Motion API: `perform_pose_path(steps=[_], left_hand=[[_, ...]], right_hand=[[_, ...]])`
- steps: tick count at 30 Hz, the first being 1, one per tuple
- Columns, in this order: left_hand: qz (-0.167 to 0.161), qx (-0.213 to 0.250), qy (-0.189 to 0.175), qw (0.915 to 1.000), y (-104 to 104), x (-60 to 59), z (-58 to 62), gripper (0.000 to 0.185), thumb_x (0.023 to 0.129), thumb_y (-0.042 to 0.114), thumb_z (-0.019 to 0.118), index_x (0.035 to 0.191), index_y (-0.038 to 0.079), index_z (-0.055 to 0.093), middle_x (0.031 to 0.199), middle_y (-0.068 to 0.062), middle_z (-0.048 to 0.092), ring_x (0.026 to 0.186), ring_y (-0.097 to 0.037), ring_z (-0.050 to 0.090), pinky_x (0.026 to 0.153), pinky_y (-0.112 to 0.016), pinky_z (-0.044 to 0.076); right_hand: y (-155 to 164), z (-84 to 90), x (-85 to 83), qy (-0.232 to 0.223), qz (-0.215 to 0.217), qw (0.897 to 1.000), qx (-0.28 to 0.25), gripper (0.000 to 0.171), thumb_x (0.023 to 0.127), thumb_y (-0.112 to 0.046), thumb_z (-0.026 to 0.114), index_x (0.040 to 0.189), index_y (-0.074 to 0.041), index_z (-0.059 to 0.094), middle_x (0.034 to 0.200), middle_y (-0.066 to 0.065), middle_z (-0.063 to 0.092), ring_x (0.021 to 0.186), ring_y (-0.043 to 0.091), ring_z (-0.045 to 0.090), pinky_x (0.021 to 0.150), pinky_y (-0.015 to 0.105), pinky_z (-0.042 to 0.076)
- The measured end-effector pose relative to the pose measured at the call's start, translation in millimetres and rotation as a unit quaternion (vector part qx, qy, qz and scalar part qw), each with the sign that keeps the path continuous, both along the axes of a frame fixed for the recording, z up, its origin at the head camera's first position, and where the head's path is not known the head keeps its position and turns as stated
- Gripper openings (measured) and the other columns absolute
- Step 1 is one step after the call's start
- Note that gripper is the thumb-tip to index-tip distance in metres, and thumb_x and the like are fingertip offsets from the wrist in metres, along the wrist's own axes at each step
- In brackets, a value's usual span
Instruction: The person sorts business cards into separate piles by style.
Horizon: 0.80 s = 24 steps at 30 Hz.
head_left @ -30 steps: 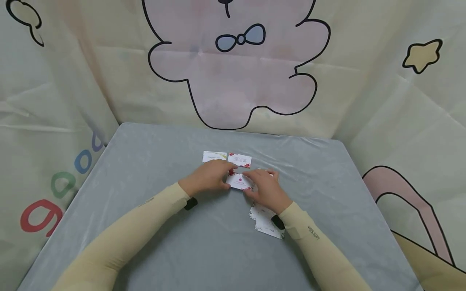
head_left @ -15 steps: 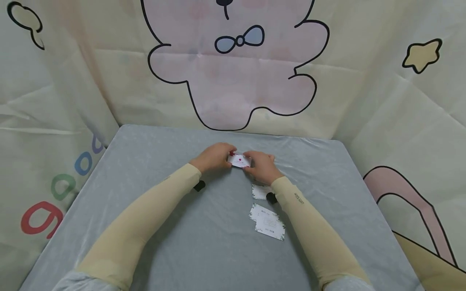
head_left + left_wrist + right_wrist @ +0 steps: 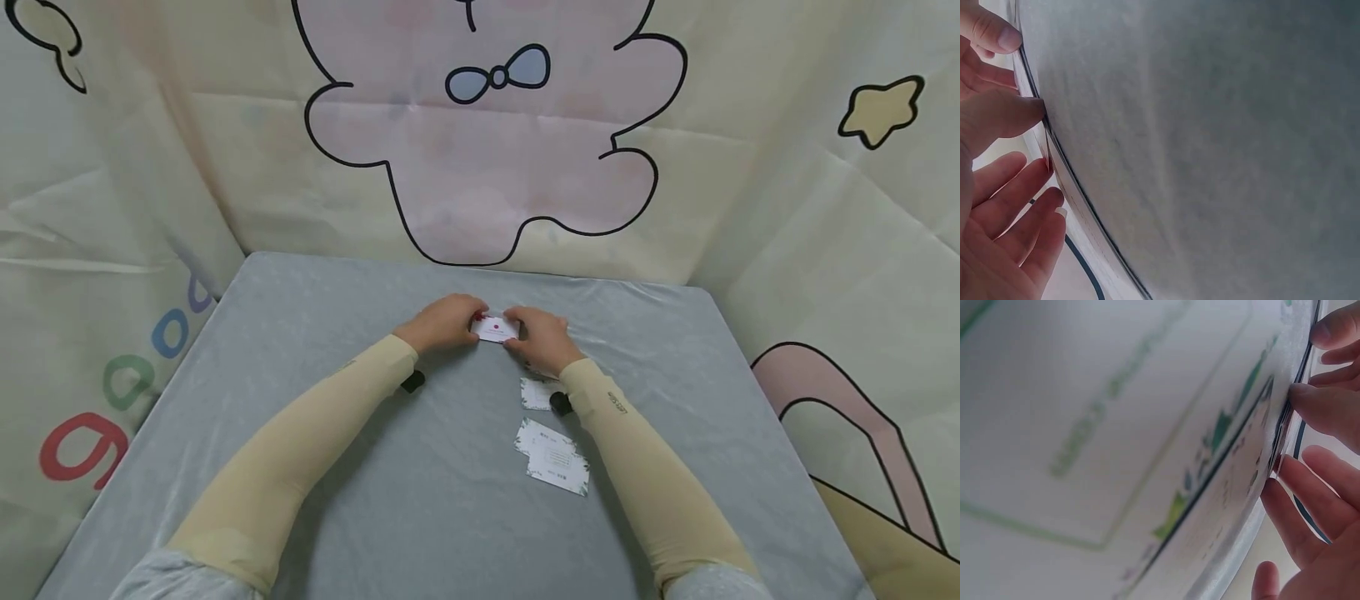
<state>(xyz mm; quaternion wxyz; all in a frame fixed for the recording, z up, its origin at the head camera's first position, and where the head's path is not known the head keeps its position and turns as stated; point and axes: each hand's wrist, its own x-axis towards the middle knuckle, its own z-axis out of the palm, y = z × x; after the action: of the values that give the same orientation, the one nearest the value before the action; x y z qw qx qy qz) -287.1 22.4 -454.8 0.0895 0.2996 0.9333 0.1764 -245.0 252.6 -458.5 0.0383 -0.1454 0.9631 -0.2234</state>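
At mid grey bench (image 3: pixel 315 467), left hand (image 3: pixel 442 323) and right hand (image 3: pixel 542 339) fingers pinch small white red-dotted card (image 3: pixel 496 329) by its ends, squaring it flat.

A grey table (image 3: pixel 300 467) stands in a corner formed by pale cloth walls (image 3: pixel 787 217). Behind its far edge hangs a pink cartoon figure (image 3: pixel 487 158) with a blue bow (image 3: pixel 497 73). Coloured letters (image 3: pixel 112 383) run along the left wall; a yellow star (image 3: pixel 879 111) marks the right. Light is soft and even.
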Motion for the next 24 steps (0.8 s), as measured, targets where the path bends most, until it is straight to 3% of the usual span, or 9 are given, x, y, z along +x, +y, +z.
perform_pose_path(steps=[14, 18, 21, 24], left_hand=[[-0.014, -0.016, 0.003, 0.9998, 17, 0.8, -1.0, 0.052, 0.100, 0.021, 0.075, 0.148, 0.007, 0.062, 0.136, -0.008, 0.070, 0.124, -0.024, 0.064, 0.117, -0.044, 0.050], [-0.011, -0.030, 0.013, 0.9994, 19, 4.9, 1.1, 0.056, 0.100, 0.024, 0.076, 0.151, 0.008, 0.060, 0.147, -0.009, 0.067, 0.138, -0.026, 0.062, 0.122, -0.045, 0.048], [-0.027, -0.035, 0.032, 0.9985, 23, 10.4, 3.4, 0.059, 0.099, 0.026, 0.078, 0.152, 0.009, 0.059, 0.152, -0.009, 0.065, 0.143, -0.027, 0.059, 0.123, -0.045, 0.047], [-0.054, -0.020, 0.044, 0.9973, 29, 17.4, 5.2, 0.060, 0.098, 0.025, 0.079, 0.151, 0.007, 0.060, 0.148, -0.010, 0.066, 0.139, -0.027, 0.062, 0.120, -0.044, 0.049]], right_hand=[[17, -7.1, 3.2, -0.015, -0.015, 1.000, 0.002, 0.053, 0.099, -0.031, 0.079, 0.148, -0.016, 0.064, 0.154, 0.009, 0.064, 0.146, 0.032, 0.056, 0.106, 0.061, 0.034], [23, -6.0, 6.4, -0.019, -0.014, 1.000, -0.003, 0.056, 0.100, -0.034, 0.079, 0.150, -0.016, 0.063, 0.155, 0.010, 0.063, 0.147, 0.033, 0.056, 0.113, 0.066, 0.033], [31, -4.2, 12.4, -0.019, -0.011, 1.000, -0.004, 0.059, 0.099, -0.036, 0.078, 0.152, -0.015, 0.061, 0.155, 0.010, 0.063, 0.148, 0.034, 0.055, 0.117, 0.068, 0.031], [38, -2.2, 20.4, -0.013, -0.008, 1.000, 0.000, 0.061, 0.098, -0.036, 0.079, 0.152, -0.015, 0.060, 0.155, 0.011, 0.063, 0.149, 0.035, 0.055, 0.115, 0.069, 0.031]])
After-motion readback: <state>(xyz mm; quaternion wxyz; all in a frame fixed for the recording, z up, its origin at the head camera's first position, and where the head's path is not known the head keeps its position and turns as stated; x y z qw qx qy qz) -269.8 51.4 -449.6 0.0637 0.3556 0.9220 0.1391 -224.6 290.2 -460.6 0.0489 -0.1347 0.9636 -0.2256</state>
